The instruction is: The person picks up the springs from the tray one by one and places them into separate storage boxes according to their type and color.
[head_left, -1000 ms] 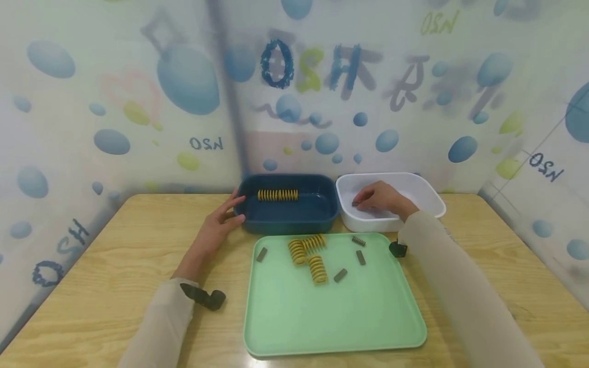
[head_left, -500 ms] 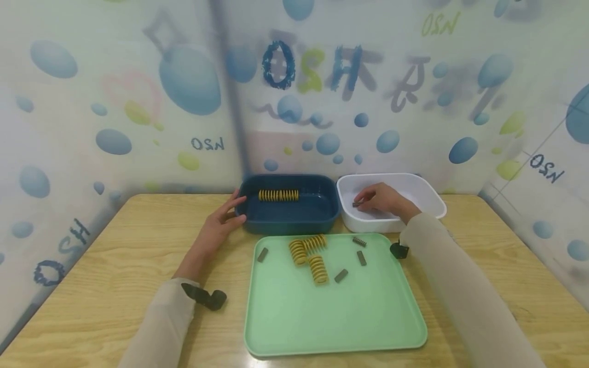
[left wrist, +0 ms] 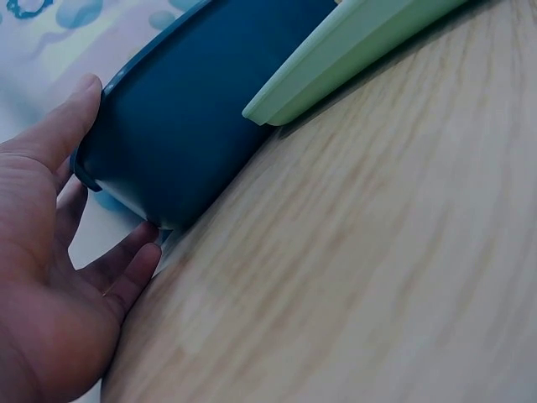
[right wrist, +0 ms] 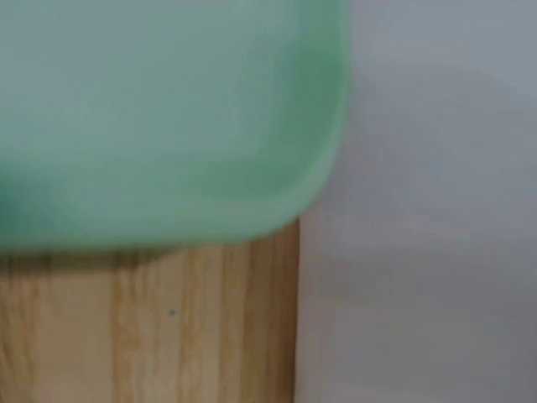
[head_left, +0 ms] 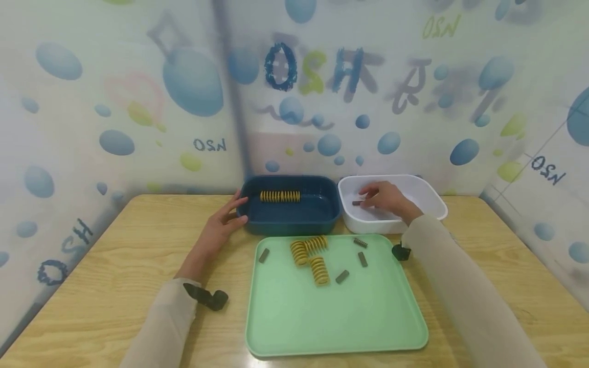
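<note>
My right hand [head_left: 385, 198] is inside the white bin [head_left: 434, 199], finger and thumb parted beside a small dark spring [head_left: 356, 203] lying on the bin floor. At the blue bin [head_left: 290, 228], my left hand [head_left: 220, 224] touches the left end with spread fingers; the left wrist view has the thumb at the rim and other fingers lower on the wall. Yellow coil springs [head_left: 279, 196] lie end to end in the blue bin. On the green tray [head_left: 336, 322] are three more yellow springs [head_left: 319, 270] and several small dark springs [head_left: 342, 276].
Both bins stand side by side at the back of the wooden table [head_left: 152, 240], against a patterned wall covering [head_left: 294, 128]. The tray sits just in front of them. The right wrist view is blurred, with a tray corner [right wrist: 277, 193] and a pale surface.
My right finger and thumb have parted from the small dark spring and drawn slightly right, leaving it on the white bin's floor. My left hand has stayed at the blue bin.
</note>
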The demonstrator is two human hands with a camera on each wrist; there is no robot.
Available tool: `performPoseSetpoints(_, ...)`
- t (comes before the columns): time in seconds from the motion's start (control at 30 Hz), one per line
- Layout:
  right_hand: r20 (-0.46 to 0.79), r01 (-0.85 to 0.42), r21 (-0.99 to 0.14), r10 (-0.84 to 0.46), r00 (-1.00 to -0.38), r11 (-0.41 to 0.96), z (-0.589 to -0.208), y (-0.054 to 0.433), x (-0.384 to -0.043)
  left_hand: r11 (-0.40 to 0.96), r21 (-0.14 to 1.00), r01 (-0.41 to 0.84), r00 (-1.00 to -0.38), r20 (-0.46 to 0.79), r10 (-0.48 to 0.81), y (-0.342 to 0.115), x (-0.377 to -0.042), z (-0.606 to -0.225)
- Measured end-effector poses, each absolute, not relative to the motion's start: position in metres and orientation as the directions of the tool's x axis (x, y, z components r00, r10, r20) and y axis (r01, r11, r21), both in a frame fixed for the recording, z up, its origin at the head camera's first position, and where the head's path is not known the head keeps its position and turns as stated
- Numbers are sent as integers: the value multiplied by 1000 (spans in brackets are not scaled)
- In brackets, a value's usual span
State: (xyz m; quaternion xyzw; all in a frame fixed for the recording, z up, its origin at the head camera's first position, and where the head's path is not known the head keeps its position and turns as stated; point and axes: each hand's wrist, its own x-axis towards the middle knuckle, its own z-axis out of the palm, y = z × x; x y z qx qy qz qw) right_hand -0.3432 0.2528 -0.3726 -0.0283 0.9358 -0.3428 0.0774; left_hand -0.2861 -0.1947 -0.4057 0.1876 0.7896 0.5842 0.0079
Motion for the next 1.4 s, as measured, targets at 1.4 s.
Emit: performPoseSetpoints(1.4, 182, -294, -714, -237, -954, 636, -328, 255, -233, 239, 930, 278, -933, 202, 298, -194, -289, -408)
